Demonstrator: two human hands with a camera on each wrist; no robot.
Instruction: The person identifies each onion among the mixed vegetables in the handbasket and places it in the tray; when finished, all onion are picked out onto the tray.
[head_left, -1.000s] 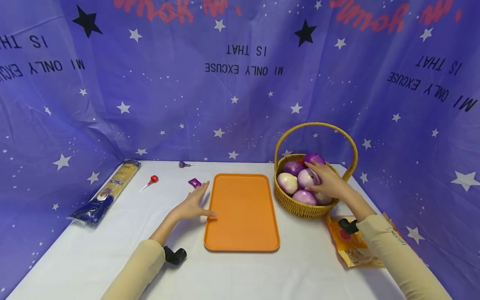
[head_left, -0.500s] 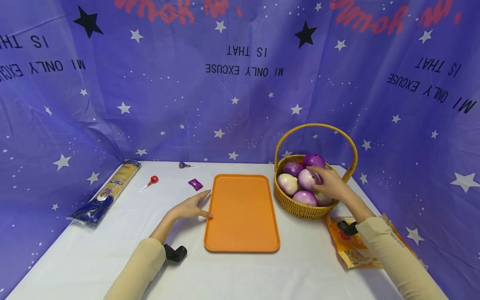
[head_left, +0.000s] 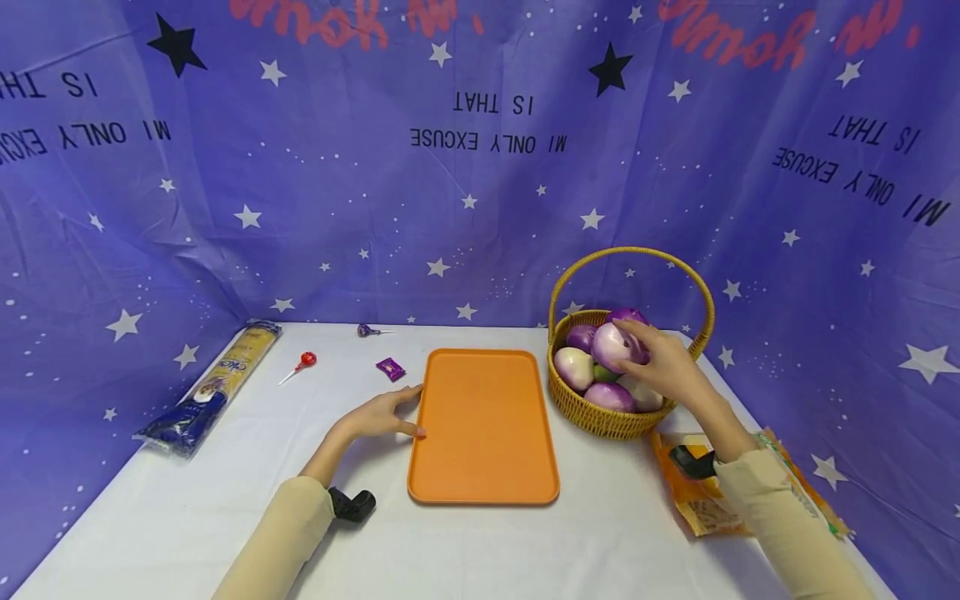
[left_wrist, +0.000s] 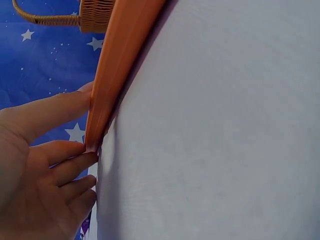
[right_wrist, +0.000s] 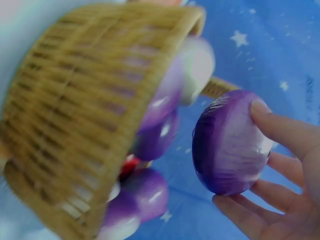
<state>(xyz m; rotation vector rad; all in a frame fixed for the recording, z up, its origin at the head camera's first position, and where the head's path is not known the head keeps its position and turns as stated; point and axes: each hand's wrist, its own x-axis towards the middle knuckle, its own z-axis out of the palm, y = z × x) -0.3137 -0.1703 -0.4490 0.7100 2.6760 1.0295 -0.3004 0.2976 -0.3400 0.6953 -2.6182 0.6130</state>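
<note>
My right hand (head_left: 670,364) grips a shiny purple-and-white onion (head_left: 613,343), raised just over the others in the wicker basket (head_left: 604,421). In the right wrist view, the thumb lies on one side of that onion (right_wrist: 232,145) and the fingers on the other, apart from the basket (right_wrist: 85,100). My left hand (head_left: 380,416) is at the left edge of the orange tray (head_left: 483,425). The left wrist view has its thumb lapping over the tray's rim (left_wrist: 107,90) and its extended fingertips along the outer side, close to the white cloth.
Several purple and white onions (head_left: 609,397) fill the basket, with a green thing among them. An orange snack bag (head_left: 708,500) lies under the right forearm. Left of the tray are a purple wrapped candy (head_left: 391,368), a red lollipop (head_left: 306,360), a purple lollipop (head_left: 366,330) and a pasta pack (head_left: 217,383).
The right hand has closed round the onion and lifted it slightly, uncovering a green thing beneath. The left hand's fingers have drawn down from near the candy to the tray's edge.
</note>
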